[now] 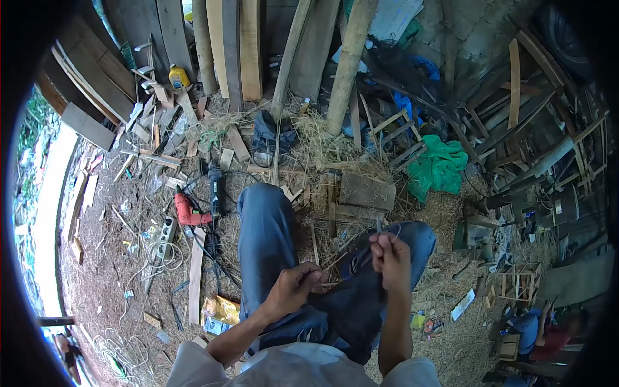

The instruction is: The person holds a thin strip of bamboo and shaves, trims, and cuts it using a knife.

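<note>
Above the lap, my left hand (298, 286) is closed, fingers curled together; what it holds, if anything, is too small to make out. My right hand (389, 258) is raised over the other knee, its fingers pinched round a thin strip (379, 224) that sticks up from the fingertips. The two hands are apart. Beneath them are the dark trousers (264, 226) of crossed legs. Just beyond the knees, a wooden block (367, 191) lies on the straw, with a hammer-like tool (332, 203) beside it.
A red drill (190, 211), a dark power tool (215, 187) and a power strip (165, 238) lie at the left among cords. Planks (250, 51) lean at the back. A green bag (438, 168) lies at the right. Another person (548, 335) sits at the lower right.
</note>
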A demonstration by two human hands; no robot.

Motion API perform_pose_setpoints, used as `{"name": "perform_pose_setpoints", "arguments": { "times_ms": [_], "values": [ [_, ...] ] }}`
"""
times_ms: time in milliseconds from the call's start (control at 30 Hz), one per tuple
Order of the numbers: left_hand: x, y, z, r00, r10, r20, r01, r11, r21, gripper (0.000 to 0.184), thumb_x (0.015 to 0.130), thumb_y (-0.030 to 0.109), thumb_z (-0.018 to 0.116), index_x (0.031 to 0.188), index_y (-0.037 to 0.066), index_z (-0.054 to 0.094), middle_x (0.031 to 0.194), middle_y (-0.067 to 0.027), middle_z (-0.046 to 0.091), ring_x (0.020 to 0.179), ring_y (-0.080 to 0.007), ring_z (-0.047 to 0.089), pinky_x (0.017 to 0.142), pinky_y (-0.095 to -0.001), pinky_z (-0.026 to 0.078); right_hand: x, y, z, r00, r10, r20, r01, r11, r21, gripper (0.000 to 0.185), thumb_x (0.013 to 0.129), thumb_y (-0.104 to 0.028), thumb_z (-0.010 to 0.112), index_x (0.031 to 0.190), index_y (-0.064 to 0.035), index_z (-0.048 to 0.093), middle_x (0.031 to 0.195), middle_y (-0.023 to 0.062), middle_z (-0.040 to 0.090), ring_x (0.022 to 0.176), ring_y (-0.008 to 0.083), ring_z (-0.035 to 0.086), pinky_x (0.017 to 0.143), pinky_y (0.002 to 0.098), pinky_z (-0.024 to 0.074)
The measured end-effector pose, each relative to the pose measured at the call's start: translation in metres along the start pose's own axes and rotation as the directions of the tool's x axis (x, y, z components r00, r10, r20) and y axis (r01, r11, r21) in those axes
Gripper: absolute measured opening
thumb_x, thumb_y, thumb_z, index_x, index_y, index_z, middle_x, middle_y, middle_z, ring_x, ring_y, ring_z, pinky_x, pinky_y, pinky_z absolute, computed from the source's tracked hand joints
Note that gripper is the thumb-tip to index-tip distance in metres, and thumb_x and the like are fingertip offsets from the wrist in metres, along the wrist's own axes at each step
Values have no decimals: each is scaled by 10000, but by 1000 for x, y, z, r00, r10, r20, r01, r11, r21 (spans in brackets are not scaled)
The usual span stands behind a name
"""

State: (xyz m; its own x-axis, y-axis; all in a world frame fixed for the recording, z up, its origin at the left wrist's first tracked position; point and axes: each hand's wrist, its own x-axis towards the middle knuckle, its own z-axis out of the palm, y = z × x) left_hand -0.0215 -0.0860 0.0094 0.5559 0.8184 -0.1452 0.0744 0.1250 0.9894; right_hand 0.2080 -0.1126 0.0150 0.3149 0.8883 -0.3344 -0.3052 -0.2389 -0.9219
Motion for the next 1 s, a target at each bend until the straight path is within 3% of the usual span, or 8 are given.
{"name": "perform_pose_setpoints", "arguments": {
  "times_ms": [167, 333, 400, 500, 567, 667, 800, 1000],
  "values": [
    [6, -17, 3, 999, -34, -8, 33, 999, -18, 160, 938, 106, 518, 930, -37, 590, 676, -63, 587, 602, -75, 544, 571, -256, 466, -23, 3, 29, 955, 96, 281, -36, 976, -213, 264, 966, -182, 491, 1115, 15, 586, 644, -26, 454, 537, 37, 377, 451, 186, 308],
    [5, -5, 5, 1000, 27, -10, -25, 995, 98, 154, 928, 121, 538, 926, -20, 601, 644, -54, 576, 613, -64, 539, 515, -268, 411, -18, 10, 33, 938, 179, 295, -126, 973, -192, 247, 962, -192, 503, 1029, 17, 618, 635, -30, 459, 513, 40, 373, 440, 193, 297],
    [6, 2, 4, 997, -75, 32, 70, 991, 118, 188, 943, 160, 532, 911, -11, 602, 726, -56, 588, 654, -73, 501, 595, -246, 424, -17, 8, 29, 937, 199, 288, -154, 973, -171, 250, 964, -199, 502, 1005, 16, 624, 631, -32, 458, 499, 40, 363, 432, 195, 285],
    [5, 2, 7, 1000, -27, 3, 27, 999, -19, 186, 943, 158, 533, 914, -12, 601, 738, -51, 604, 664, -74, 507, 602, -248, 429, -8, 4, 14, 989, 49, 137, -23, 983, -183, 221, 968, -175, 490, 1002, -4, 626, 648, -48, 458, 503, 12, 357, 440, 174, 270],
    [2, -7, 5, 1000, -25, 0, 25, 1000, -19, 182, 947, 133, 518, 920, -29, 597, 740, -53, 606, 663, -82, 532, 613, -256, 467, 3, -5, -7, 999, -11, -33, 10, 1000, -10, 229, 972, -174, 481, 1048, -2, 611, 646, -48, 453, 511, 8, 358, 441, 169, 270],
    [2, -12, 0, 998, -63, 10, 63, 998, -16, 175, 950, 105, 505, 929, -46, 591, 734, -54, 602, 663, -87, 553, 632, -261, 503, -8, -11, 3, 983, 83, 162, -58, 986, -155, 243, 973, -170, 474, 1108, -1, 585, 653, -46, 457, 518, 9, 359, 444, 168, 277],
    [6, -7, 6, 996, -87, 32, 89, 994, -56, 166, 947, 98, 509, 935, -48, 587, 718, -54, 588, 655, -82, 541, 626, -252, 489, -21, 8, 28, 911, 213, 352, -165, 973, -162, 258, 970, -161, 477, 1154, 1, 557, 657, -49, 460, 518, 23, 366, 463, 170, 303],
    [4, 1, 7, 1000, -15, 7, 15, 998, 65, 182, 941, 138, 519, 933, -23, 605, 698, -59, 597, 645, -80, 532, 594, -258, 440, -16, 17, 29, 946, 200, 254, -154, 970, -190, 227, 965, -172, 499, 1036, 5, 622, 644, -25, 482, 490, 31, 349, 435, 186, 275]
  ]
}}
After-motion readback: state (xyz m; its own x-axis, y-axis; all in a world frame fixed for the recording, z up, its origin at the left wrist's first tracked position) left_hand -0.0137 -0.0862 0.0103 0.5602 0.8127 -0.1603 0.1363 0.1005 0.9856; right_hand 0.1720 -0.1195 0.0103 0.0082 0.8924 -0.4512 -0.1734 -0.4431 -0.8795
